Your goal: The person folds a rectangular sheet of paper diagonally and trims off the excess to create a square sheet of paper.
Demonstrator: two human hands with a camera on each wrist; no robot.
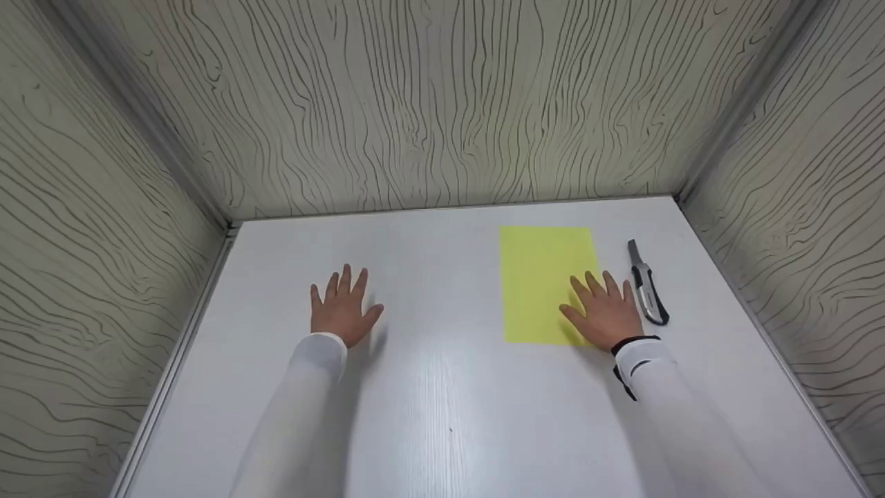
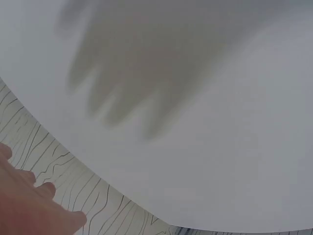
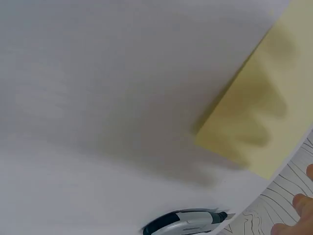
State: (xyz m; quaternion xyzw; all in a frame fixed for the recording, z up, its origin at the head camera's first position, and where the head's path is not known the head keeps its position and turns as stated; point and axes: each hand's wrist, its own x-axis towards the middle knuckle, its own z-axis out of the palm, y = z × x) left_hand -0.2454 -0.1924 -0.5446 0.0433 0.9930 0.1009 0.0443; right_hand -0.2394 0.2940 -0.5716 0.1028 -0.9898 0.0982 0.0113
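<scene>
My left hand (image 1: pixel 342 311) is spread palm down above the left half of the white table, holding nothing; its shadow falls on the tabletop in the left wrist view. On the other side, my right hand (image 1: pixel 603 315) has its fingers spread too and overlaps the lower right part of a yellow sheet of paper (image 1: pixel 543 277). Just right of that hand lies a grey and black utility knife (image 1: pixel 648 294), its blade end pointing toward the back. In the right wrist view the knife (image 3: pixel 188 223) shows near the bottom edge, and the paper (image 3: pixel 279 98) at the right.
The white table (image 1: pixel 442 387) is bordered by a wood-grain back panel (image 1: pixel 442 104) and side panels at left (image 1: pixel 90 277) and right (image 1: pixel 816 242). Metal edging (image 1: pixel 173 360) runs along the table's left side.
</scene>
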